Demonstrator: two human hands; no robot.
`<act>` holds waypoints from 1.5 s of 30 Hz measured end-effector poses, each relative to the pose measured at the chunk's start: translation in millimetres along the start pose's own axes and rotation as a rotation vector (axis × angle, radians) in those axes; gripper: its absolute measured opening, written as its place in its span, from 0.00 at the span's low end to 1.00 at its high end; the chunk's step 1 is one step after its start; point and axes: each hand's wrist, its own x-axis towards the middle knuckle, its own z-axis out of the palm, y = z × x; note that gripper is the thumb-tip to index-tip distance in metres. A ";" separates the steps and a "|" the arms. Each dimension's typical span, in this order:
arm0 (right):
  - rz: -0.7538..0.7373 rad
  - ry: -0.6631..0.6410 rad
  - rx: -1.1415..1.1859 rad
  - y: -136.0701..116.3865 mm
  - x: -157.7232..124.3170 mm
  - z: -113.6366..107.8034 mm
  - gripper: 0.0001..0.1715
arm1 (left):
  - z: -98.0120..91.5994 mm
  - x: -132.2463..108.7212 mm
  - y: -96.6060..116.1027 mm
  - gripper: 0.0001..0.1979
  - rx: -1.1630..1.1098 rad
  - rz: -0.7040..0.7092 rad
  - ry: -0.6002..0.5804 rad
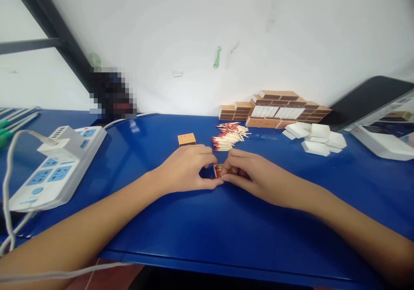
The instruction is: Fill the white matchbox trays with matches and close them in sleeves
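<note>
A small white matchbox tray (pixel 217 171) with red-headed matches in it lies on the table between my hands. My left hand (pixel 189 168) curves around the tray, thumb and index finger at its sides. My right hand (pixel 250 171) is closed in a pinch over the tray's right part; its fingers hide that end and whatever they hold. Just beyond the hands lies a loose pile of matches (pixel 229 136), most red heads to the left. A closed orange-topped matchbox (pixel 186 138) sits behind my left hand.
Stacked matchboxes (pixel 278 112) stand against the wall. Several white empty trays (pixel 315 138) are heaped at right, beside a white device (pixel 381 141) and a leaning black panel (pixel 368 98). A power strip (pixel 54 173) with cables occupies the left of the blue table (pixel 207 234).
</note>
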 end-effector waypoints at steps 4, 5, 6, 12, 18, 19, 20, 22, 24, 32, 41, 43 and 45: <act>0.022 -0.003 -0.027 -0.8 -1.1 0.6 0.13 | -0.5 0.1 1.3 0.16 0.015 0.003 -0.013; 0.024 0.000 -0.029 -0.5 -1.2 0.8 0.13 | -0.6 0.0 1.6 0.16 0.016 -0.001 -0.016; 0.025 0.002 -0.028 -0.2 -1.2 1.1 0.13 | -0.7 -0.1 1.8 0.16 0.016 -0.004 -0.019; 0.008 -0.013 0.010 -0.9 -0.9 0.8 0.12 | -1.0 -0.3 2.0 0.16 0.016 0.003 -0.017; 0.024 -0.015 0.016 -3.5 -2.3 -2.0 0.12 | -0.8 -0.1 2.6 0.16 0.064 0.033 -0.012; 0.025 -0.003 0.007 -3.2 -2.4 -2.1 0.12 | -0.7 -0.2 2.5 0.16 0.069 0.035 -0.015; 0.025 0.014 -0.008 -2.8 -2.3 -1.9 0.12 | -0.7 -0.3 2.4 0.17 0.073 0.037 -0.017; 0.017 0.049 -0.054 -1.9 -2.2 -1.7 0.10 | -0.6 -0.6 1.8 0.17 0.083 0.042 -0.013; -0.006 0.063 -0.093 -0.6 -1.7 -1.7 0.08 | -0.4 -1.1 0.9 0.18 0.091 0.049 -0.005; -0.079 0.358 -0.183 28.7 11.0 -5.0 0.04 | -0.4 -2.4 0.1 0.17 0.058 0.045 0.027; -0.067 0.332 -0.226 53.5 24.2 6.4 0.06 | -3.7 -0.4 2.8 0.16 0.022 -0.013 -0.057; -0.033 0.304 -0.223 52.5 24.4 5.8 0.08 | -4.1 -0.5 2.8 0.16 0.022 -0.013 -0.057; -0.003 0.262 -0.235 51.2 23.7 4.5 0.09 | -4.4 -0.8 2.8 0.16 0.021 -0.014 -0.055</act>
